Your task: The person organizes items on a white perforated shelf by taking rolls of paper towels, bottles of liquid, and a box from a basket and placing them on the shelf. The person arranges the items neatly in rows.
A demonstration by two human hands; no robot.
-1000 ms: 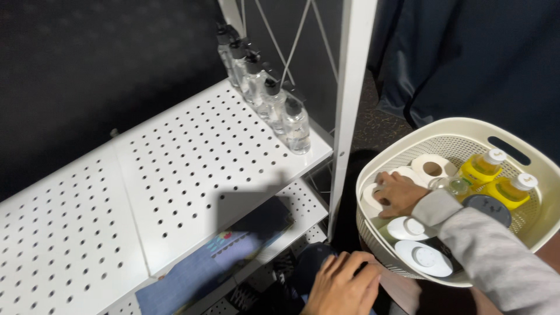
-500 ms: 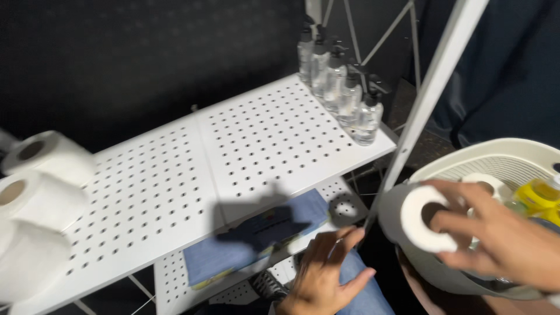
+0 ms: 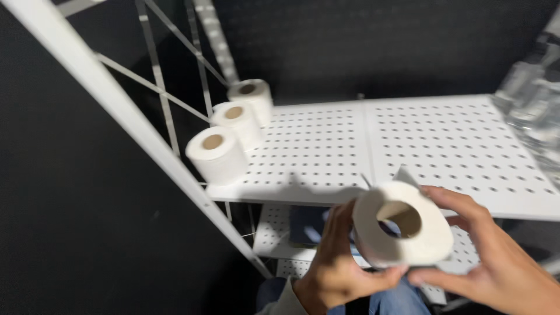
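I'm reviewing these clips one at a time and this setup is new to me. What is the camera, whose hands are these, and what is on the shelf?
There is no machine here. The one camera sits on a person's head and looks down at their own bare hands. The left hand and right hand together hold a white toilet paper roll, its hollow core facing the camera. Behind it is a white perforated metal shelf. Three more rolls stand in a row at its left end. Blurred clear bottles stand at its right end.
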